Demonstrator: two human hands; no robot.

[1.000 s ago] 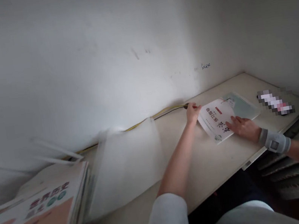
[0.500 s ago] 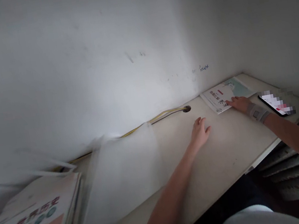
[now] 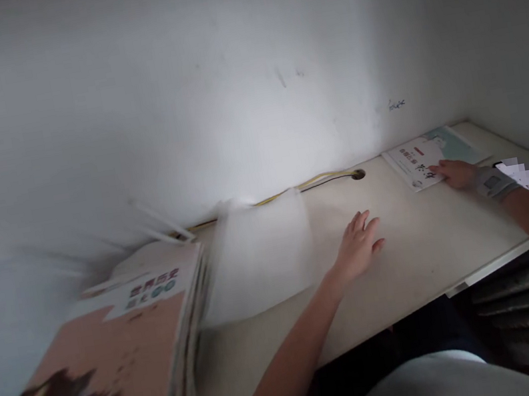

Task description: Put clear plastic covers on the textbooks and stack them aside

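Where the wall [image 3: 224,76] is met by the bench [image 3: 415,247], the booklet [image 3: 431,150], right of frame centre, is probably best kept flat under even fingertip pressure. Its long axis is set along the wall, green end rightward. It is touched by the right hand [image 3: 456,173], whose grip cannot be judged; the left hand [image 3: 357,243] is held empty, fingers loosely spread.

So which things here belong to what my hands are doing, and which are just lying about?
In use:
white-and-green booklet, under your right hand; your left hand is open, holding nothing.

Apparently just lying about, untouched:
stack of books
translucent sheet
phone
cables along the wall
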